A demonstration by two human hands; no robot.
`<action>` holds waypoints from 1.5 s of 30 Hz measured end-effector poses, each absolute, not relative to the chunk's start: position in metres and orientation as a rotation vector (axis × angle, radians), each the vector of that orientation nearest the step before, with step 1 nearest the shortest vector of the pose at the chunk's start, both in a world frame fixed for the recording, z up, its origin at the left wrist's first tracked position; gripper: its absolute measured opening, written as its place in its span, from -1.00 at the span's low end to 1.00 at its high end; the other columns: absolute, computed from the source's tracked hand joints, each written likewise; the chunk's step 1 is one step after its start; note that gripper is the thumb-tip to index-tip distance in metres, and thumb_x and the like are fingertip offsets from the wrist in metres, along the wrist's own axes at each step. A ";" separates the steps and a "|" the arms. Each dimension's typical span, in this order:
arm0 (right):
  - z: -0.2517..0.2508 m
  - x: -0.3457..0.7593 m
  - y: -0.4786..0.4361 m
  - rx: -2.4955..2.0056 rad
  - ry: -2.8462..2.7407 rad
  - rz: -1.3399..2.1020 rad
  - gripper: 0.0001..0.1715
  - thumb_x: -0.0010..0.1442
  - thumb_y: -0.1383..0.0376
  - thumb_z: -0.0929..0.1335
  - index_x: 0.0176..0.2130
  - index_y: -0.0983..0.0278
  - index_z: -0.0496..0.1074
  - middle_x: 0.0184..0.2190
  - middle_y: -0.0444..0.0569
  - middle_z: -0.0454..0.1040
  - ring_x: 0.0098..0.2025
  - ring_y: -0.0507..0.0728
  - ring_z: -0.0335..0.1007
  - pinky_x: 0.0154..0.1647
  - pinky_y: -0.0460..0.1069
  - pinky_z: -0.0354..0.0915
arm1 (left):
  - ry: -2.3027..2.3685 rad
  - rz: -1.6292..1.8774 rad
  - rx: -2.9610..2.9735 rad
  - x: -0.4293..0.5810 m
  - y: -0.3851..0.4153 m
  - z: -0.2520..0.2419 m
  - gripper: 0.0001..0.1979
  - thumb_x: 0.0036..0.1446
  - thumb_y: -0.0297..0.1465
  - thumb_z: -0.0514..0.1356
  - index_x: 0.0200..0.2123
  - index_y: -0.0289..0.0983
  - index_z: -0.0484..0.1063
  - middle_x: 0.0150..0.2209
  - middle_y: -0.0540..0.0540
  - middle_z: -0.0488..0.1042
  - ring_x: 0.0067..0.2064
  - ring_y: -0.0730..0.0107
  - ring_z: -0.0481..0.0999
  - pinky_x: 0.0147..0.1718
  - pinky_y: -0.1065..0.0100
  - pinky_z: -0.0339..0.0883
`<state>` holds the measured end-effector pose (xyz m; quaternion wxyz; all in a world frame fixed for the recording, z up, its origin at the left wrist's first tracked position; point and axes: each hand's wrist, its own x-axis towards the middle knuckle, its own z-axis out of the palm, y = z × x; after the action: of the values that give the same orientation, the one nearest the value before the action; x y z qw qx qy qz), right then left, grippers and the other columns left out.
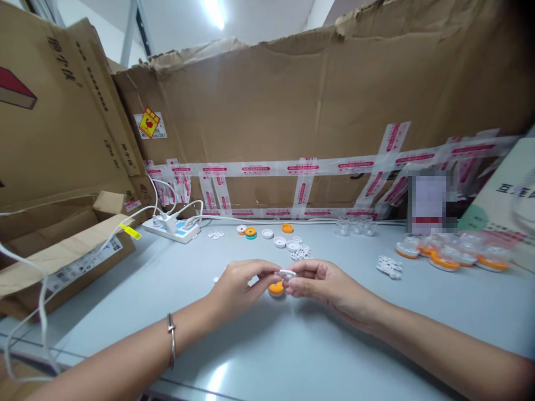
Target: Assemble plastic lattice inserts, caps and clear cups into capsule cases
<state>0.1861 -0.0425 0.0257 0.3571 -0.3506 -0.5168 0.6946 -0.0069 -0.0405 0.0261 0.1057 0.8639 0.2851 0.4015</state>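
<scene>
A small flat white plastic piece (pixel 287 273) is pinched between my two hands, just above the table. My left hand (pixel 242 284) grips its left side with thumb and fingers. From the other side, my right hand (pixel 320 283) holds its right edge, fingertips close to those of the left. Below and slightly behind the fingertips lies a round orange part (pixel 276 288), partly covered by my fingers. Past my hands sit a white round ring (pixel 280 241) and a pile of small white perforated pieces (pixel 301 252).
Clear-topped orange and white round units (pixel 445 259) cluster at the right, near another white pile (pixel 389 267). Clear cups (pixel 355 225) stand at the back. A power strip (pixel 171 227) with cables and an open carton (pixel 62 262) occupy the left. A large cardboard wall (pixel 267 111) closes off the rear.
</scene>
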 end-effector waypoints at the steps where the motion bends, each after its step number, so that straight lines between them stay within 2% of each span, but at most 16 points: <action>1: 0.026 0.185 -0.043 -0.909 -1.331 1.789 -0.72 -0.09 0.20 0.48 -0.35 0.30 0.49 -0.40 -0.07 0.55 -0.34 0.01 0.46 -0.18 -0.04 0.28 | 0.852 1.193 2.533 -0.008 -0.040 0.027 -0.89 0.11 -0.51 0.16 -0.30 -0.38 0.48 -0.41 -0.13 0.58 -0.41 0.41 0.55 -0.40 0.44 0.41; 8: 0.028 0.178 -0.043 -0.942 -1.436 1.667 -0.72 -0.03 0.14 0.44 -0.42 0.33 0.50 -0.47 -0.06 0.53 -0.41 0.00 0.41 -0.26 -0.07 0.28 | 0.858 1.172 2.592 -0.014 -0.037 0.029 -0.88 0.12 -0.49 0.14 -0.29 -0.36 0.48 -0.43 -0.12 0.57 -0.43 0.42 0.54 -0.44 0.45 0.40; 11: 0.034 0.185 -0.035 -1.001 -1.512 1.591 -0.61 -0.05 0.07 0.43 -0.30 0.31 0.50 -0.50 -0.10 0.50 -0.46 0.00 0.38 -0.30 -0.05 0.28 | 0.837 1.125 2.645 -0.019 -0.030 0.038 -0.87 0.13 -0.51 0.11 -0.30 -0.33 0.47 -0.42 -0.09 0.56 -0.41 0.43 0.53 -0.40 0.45 0.39; 14: 0.040 0.206 -0.014 -1.105 -1.518 1.377 -0.47 -0.08 -0.02 0.41 -0.21 0.29 0.47 -0.51 -0.13 0.46 -0.47 0.01 0.34 -0.32 -0.03 0.27 | 0.964 1.007 2.629 -0.029 -0.013 0.045 -0.89 0.13 -0.47 0.11 -0.33 -0.30 0.45 -0.39 -0.08 0.54 -0.37 0.41 0.51 -0.36 0.41 0.37; 17: 0.040 0.233 0.013 -1.259 -1.504 1.059 -0.55 -0.03 -0.03 0.37 -0.33 0.29 0.45 -0.48 -0.11 0.43 -0.43 0.02 0.31 -0.30 -0.04 0.24 | 1.074 0.812 2.522 -0.041 0.014 0.041 -0.90 0.12 -0.45 0.12 -0.36 -0.28 0.44 -0.33 -0.08 0.49 -0.28 0.37 0.47 -0.27 0.35 0.35; 20: 0.028 0.249 0.030 -1.401 -1.648 1.007 -0.60 -0.03 0.01 0.37 -0.41 0.31 0.42 -0.51 -0.11 0.40 -0.45 0.03 0.28 -0.37 -0.05 0.21 | 1.026 0.653 2.470 -0.043 0.039 0.030 -0.94 0.06 -0.46 0.18 -0.41 -0.27 0.47 -0.28 -0.09 0.46 -0.21 0.35 0.46 -0.19 0.31 0.33; 24: 0.011 0.241 0.025 -1.486 -1.907 0.946 -0.71 0.05 0.10 0.34 -0.40 0.30 0.39 -0.54 -0.14 0.34 -0.47 0.04 0.25 -0.44 -0.07 0.19 | 0.935 0.505 2.451 -0.031 0.056 0.018 -0.99 -0.01 -0.45 0.25 -0.44 -0.27 0.48 -0.25 -0.09 0.46 -0.22 0.36 0.47 -0.22 0.33 0.34; 28: 0.007 0.228 0.012 -1.444 -2.112 0.771 -0.79 0.04 0.20 0.38 -0.31 0.26 0.38 -0.41 -0.10 0.37 -0.38 0.05 0.30 -0.35 -0.07 0.25 | 0.931 0.394 2.439 -0.020 0.056 0.014 -0.98 0.00 -0.46 0.24 -0.42 -0.26 0.47 -0.23 -0.08 0.46 -0.19 0.32 0.44 -0.15 0.22 0.28; 31: 0.006 0.225 0.012 -1.446 -2.211 0.695 -0.78 0.06 0.24 0.39 -0.25 0.25 0.39 -0.34 -0.07 0.39 -0.33 0.06 0.33 -0.29 -0.06 0.27 | 0.943 0.415 2.429 -0.018 0.054 0.011 -0.97 0.01 -0.47 0.23 -0.41 -0.24 0.46 -0.23 -0.06 0.46 -0.18 0.30 0.44 -0.12 0.15 0.22; 37: -0.004 0.230 0.015 -1.322 -2.345 0.576 -0.84 0.13 0.30 0.34 -0.22 0.28 0.41 -0.32 -0.03 0.43 -0.31 0.06 0.39 -0.29 -0.08 0.33 | 0.937 0.513 2.448 -0.019 0.053 0.002 -0.91 0.04 -0.49 0.18 -0.36 -0.22 0.46 -0.24 -0.05 0.48 -0.20 0.31 0.44 -0.18 0.20 0.19; 43: -0.009 0.230 0.007 -1.014 -2.494 0.099 -0.74 0.22 0.40 0.20 -0.22 0.36 0.46 -0.39 0.07 0.49 -0.35 0.13 0.43 -0.32 -0.01 0.35 | 0.913 0.589 2.524 -0.017 0.048 -0.001 -0.87 0.08 -0.49 0.16 -0.31 -0.21 0.48 -0.26 -0.06 0.50 -0.23 0.34 0.45 -0.20 0.24 0.18; 45: -0.007 0.227 0.007 -1.014 -2.436 0.219 -0.72 0.22 0.41 0.20 -0.25 0.35 0.48 -0.42 0.05 0.50 -0.38 0.09 0.43 -0.35 -0.05 0.35 | 0.914 0.612 2.554 -0.016 0.046 -0.002 -0.88 0.10 -0.48 0.14 -0.31 -0.23 0.47 -0.26 -0.07 0.50 -0.23 0.34 0.45 -0.20 0.24 0.18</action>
<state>0.2273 0.0068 -0.0068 0.2443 -0.3714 -0.8922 0.0801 -0.0160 0.0462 -0.0025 0.1795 0.9036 0.3232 0.2164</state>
